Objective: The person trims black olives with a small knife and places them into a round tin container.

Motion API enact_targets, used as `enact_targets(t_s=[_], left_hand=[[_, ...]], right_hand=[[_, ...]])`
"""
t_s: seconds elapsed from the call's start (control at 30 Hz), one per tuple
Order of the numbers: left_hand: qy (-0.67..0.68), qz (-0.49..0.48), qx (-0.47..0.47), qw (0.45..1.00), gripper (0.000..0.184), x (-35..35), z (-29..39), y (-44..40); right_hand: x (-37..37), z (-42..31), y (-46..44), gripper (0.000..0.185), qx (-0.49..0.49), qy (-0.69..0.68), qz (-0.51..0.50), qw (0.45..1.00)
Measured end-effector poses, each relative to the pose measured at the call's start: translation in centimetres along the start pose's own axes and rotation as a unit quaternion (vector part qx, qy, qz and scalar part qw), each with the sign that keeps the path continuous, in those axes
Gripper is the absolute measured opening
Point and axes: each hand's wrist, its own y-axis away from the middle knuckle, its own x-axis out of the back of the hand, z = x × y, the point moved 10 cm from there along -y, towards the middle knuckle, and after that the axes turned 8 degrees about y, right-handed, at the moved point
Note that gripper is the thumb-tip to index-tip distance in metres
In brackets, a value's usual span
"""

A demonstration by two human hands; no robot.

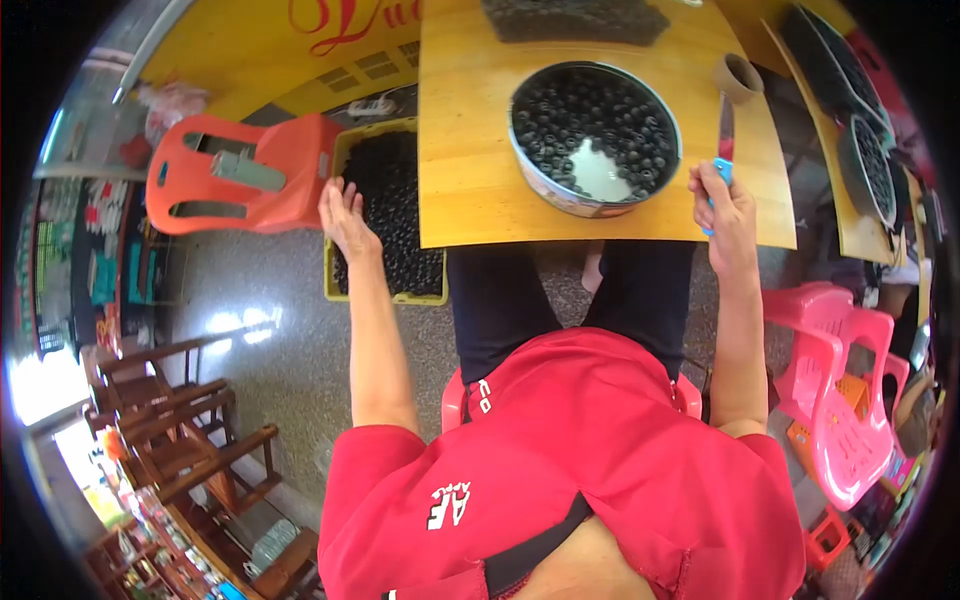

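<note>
With my right hand [728, 207] I grip a knife [727, 135] by its light-blue handle, blade pointing away; my fingers cover part of the handle. A brown cup-like piece [739, 80] sits just past the tip, and I can't tell whether they touch. Left of that hand, the round bowl [602, 209] stands on the bench [468, 160], holding dark pieces [560, 110], with its pale bottom showing on the near side.

My left hand [346, 218] is released, fingers spread, by the orange stool [305, 160] and above the yellow crate's [331, 275] near-left part; contact is unclear. The stool, hand and bench edge hide parts of the crate and its dark load [400, 195]. Beyond the bowl, a dark mass [575, 20] is cut off by the view.

The bench's near edge runs just before the knees, its right edge near my right hand. Between bowl and right hand I have a narrow gap; left of the bowl, a wider stretch of wood.
</note>
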Motion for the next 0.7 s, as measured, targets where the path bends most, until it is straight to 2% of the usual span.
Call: enact_targets(t_s=[0.07,0.1,0.17,0.23,0.3,0.33,0.47,0.57,0.67,0.7], left_hand=[[-0.065,-0.159,-0.083,0.982,0.03,-8.9,5.9,3.4],[-0.106,-0.25,-0.14,0.952,0.024,-13.4,8.5,5.9],[-0.158,-0.415,-0.145,0.884,0.021,-20.5,9.9,10.7],[-0.314,-0.583,-0.173,0.729,0.021,-26.5,10.0,16.8],[-0.336,-0.689,-0.182,0.616,0.021,-29.3,7.5,20.6],[-0.34,-0.715,-0.244,0.561,0.019,-30.3,6.4,21.9],[-0.514,-0.719,-0.295,0.363,0.012,-32.2,0.0,23.2],[-0.531,-0.721,-0.308,0.322,0.011,-32.8,-2.4,23.7],[-0.539,-0.716,-0.303,0.324,0.013,-33.4,-3.2,24.0],[-0.519,-0.712,-0.319,0.351,0.014,-33.9,-2.6,24.1]], right_hand=[[0.6,0.5,-0.2,0.02,-0.005,0.004,0.001,1.0],[0.8,0.5,-0.3,0.021,-0.003,0.004,0.004,1.0],[0.9,0.5,-0.2,0.021,0.0,0.003,0.007,1.0],[1.0,0.7,-0.2,0.022,-0.005,0.007,0.002,1.0],[1.0,0.7,0.0,0.022,-0.006,0.008,0.004,1.0],[1.0,0.7,0.1,0.022,-0.004,0.005,0.003,1.0],[1.3,0.2,0.5,0.023,0.003,0.002,0.007,1.0],[1.8,-0.1,0.7,0.023,0.004,0.002,0.01,1.0],[2.0,-0.4,0.8,0.023,0.007,-0.001,0.007,1.0],[2.0,-0.4,0.8,0.023,0.008,-0.001,0.005,1.0]])
